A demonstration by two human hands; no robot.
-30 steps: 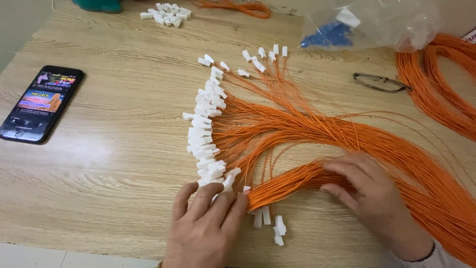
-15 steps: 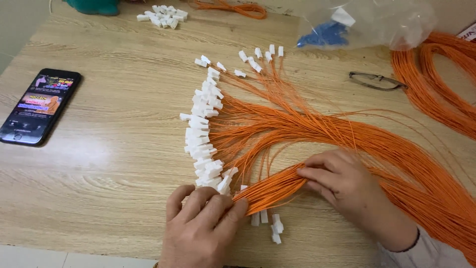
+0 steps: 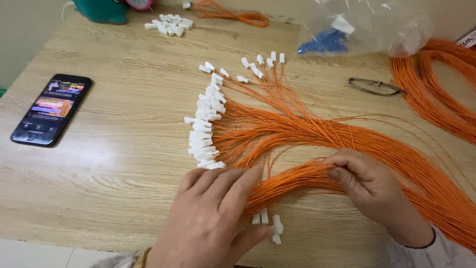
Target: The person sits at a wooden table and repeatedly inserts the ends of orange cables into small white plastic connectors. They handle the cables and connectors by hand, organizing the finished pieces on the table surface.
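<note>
Right now we have both hands on the bundle of thin orange wires [image 3: 317,131] tipped with small white plastic connectors [image 3: 203,131], which lies fanned across the pale wooden table [image 3: 114,164]. Our left hand [image 3: 210,218] lies flat, fingers stretched out, pressing down on the near end of a gathered bunch of those wires; it is not closed around anything. Our right hand [image 3: 369,183] pinches that same bunch between thumb and fingers, further along to the right. A few white connectors [image 3: 270,226] stick out just below the left hand's fingers. To the left, well apart, lies a black smartphone [image 3: 52,109] with its screen lit. At the far edge sit a small heap of loose white connectors [image 3: 168,24], a clear plastic bag [image 3: 367,25], and a pair of dark-rimmed spectacles [image 3: 374,87]. More coiled orange wire [image 3: 436,89] lies at the right.
</note>
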